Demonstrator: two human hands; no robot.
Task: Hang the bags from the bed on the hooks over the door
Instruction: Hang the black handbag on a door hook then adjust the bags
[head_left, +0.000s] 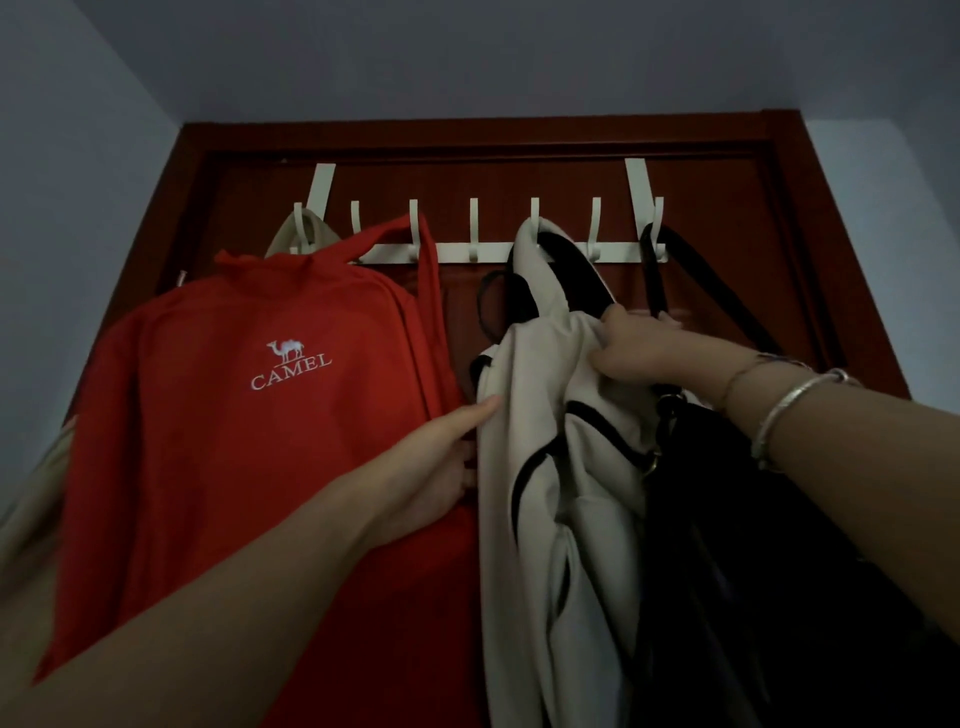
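Both hands are up at the door. Her left hand (441, 462) lies flat, fingers stretched out and loose, pressed against the left edge of the cream bag (545, 467); the fingertips go a little behind the cloth, so it grips nothing that I can see. Her right hand (631, 345) is clenched on a fold of the same cream bag near its top — thumb below, fingers curled over. On that wrist sit a silver bangle (795, 410) and a thinner bracelet (743, 371).

The cream bag hangs from the fifth hook of the white rack (498, 253), counted from the left, and its black straps loop beside it. This rack sits over the top of the dark red door (727, 208) by two flat brackets.

To the left hangs a red bag (234, 441) with a white camel and the word CAMEL printed on it; its strap goes up to the third hook. Behind it, on the first hook, a beige bag (306, 234) shows only its top. To the right a black bag (753, 545) hangs partly under the right forearm, its long strap rising to the last hook. Hooks two, four and six are bare.
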